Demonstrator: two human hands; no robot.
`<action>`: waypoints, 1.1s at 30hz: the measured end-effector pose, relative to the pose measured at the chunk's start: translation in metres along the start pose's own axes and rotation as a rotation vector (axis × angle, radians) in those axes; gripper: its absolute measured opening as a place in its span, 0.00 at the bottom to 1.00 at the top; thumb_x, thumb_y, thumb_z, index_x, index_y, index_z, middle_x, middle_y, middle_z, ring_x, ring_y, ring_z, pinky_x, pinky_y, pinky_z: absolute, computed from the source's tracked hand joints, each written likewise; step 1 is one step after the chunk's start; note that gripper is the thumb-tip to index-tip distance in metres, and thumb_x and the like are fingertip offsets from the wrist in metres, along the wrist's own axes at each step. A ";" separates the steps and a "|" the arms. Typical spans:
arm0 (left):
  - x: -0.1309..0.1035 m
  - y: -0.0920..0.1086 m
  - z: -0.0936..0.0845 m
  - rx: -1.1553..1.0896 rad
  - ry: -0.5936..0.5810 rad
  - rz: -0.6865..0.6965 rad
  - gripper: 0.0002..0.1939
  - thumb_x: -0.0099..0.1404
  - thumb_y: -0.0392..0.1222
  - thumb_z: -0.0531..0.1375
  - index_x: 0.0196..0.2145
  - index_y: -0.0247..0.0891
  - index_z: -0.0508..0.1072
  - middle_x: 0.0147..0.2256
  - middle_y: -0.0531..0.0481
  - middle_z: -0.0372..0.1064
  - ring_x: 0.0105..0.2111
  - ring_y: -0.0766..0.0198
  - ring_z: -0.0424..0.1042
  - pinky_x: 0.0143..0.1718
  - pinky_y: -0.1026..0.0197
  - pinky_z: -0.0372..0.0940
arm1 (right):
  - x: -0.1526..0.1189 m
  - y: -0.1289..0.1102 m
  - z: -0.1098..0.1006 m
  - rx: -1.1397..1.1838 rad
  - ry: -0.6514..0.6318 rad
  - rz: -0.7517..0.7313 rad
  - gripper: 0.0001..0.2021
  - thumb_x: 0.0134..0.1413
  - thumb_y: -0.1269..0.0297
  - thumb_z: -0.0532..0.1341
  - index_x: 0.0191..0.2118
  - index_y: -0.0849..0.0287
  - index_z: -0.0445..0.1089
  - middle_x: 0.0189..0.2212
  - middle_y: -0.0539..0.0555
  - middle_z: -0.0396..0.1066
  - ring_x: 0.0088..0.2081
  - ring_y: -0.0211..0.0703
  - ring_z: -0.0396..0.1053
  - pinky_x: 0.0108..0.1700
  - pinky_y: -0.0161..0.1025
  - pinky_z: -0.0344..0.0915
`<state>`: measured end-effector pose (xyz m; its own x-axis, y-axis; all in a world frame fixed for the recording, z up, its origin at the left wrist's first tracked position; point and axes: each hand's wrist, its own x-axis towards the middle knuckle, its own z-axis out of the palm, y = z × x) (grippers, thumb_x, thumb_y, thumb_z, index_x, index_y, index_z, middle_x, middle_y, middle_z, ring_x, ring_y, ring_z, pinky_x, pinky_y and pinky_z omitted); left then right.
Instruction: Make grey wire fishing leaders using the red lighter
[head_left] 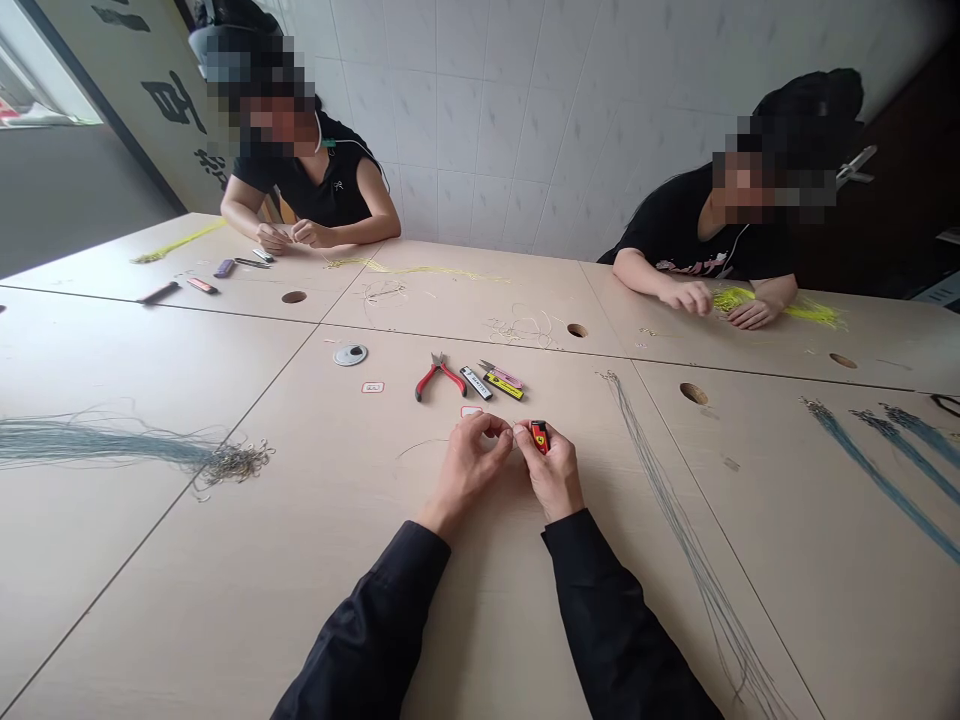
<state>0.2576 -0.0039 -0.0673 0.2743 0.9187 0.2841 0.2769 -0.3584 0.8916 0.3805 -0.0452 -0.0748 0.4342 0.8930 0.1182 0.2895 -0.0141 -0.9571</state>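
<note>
My left hand (474,455) is closed in a pinch, thumb against forefinger. A thin thread (421,445) trails out from its left side over the table; the pinched end is too small to make out. Close beside it, my right hand (553,475) is wrapped round a red and black lighter (539,437), which stands upright in the grip. The two hands nearly touch at the thumbs. Just beyond them lie red-handled pliers (457,380), a white and black lighter (476,383), a yellow lighter (504,387) and pink thread snips (507,376).
Blue-grey cord bundles with metal ends lie left (112,442) and right (667,500), more at far right (885,480). A round metal cover (350,355) and small labels lie further back. Two people sit opposite, handling yellow cords (817,311). The table (480,620) has round holes.
</note>
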 end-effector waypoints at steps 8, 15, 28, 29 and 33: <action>-0.001 0.003 -0.001 -0.046 -0.017 -0.065 0.06 0.61 0.39 0.57 0.28 0.36 0.72 0.28 0.51 0.69 0.29 0.65 0.65 0.32 0.63 0.59 | -0.002 0.003 -0.001 -0.018 -0.064 -0.061 0.22 0.57 0.45 0.56 0.35 0.62 0.70 0.26 0.52 0.69 0.29 0.41 0.65 0.34 0.35 0.62; -0.001 0.004 -0.003 -0.169 -0.020 -0.107 0.09 0.64 0.42 0.55 0.30 0.36 0.72 0.30 0.51 0.70 0.29 0.66 0.65 0.32 0.63 0.60 | -0.003 -0.002 -0.001 -0.054 -0.112 -0.101 0.21 0.59 0.45 0.55 0.34 0.62 0.70 0.26 0.51 0.68 0.28 0.40 0.64 0.33 0.35 0.61; 0.003 -0.009 -0.002 -0.350 -0.043 -0.195 0.12 0.61 0.47 0.59 0.27 0.35 0.71 0.26 0.52 0.66 0.27 0.68 0.61 0.29 0.64 0.58 | -0.004 -0.001 -0.001 -0.050 -0.153 -0.130 0.19 0.60 0.47 0.55 0.32 0.60 0.68 0.23 0.50 0.65 0.27 0.39 0.61 0.32 0.35 0.61; 0.003 -0.009 -0.003 -0.362 -0.040 -0.192 0.12 0.61 0.47 0.59 0.27 0.35 0.71 0.26 0.52 0.66 0.27 0.68 0.62 0.30 0.64 0.58 | -0.004 0.000 -0.001 -0.050 -0.146 -0.126 0.19 0.60 0.47 0.55 0.32 0.60 0.68 0.22 0.49 0.63 0.26 0.39 0.60 0.31 0.35 0.60; 0.004 -0.007 -0.005 -0.396 -0.041 -0.193 0.13 0.61 0.48 0.59 0.28 0.35 0.71 0.27 0.51 0.67 0.29 0.67 0.63 0.32 0.64 0.59 | -0.004 0.003 0.000 -0.007 -0.093 -0.096 0.19 0.58 0.46 0.56 0.34 0.60 0.70 0.18 0.48 0.58 0.24 0.39 0.58 0.27 0.35 0.58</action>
<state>0.2522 0.0026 -0.0706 0.2906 0.9524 0.0926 -0.0459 -0.0827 0.9955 0.3795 -0.0489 -0.0777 0.3229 0.9283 0.1841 0.3324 0.0709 -0.9405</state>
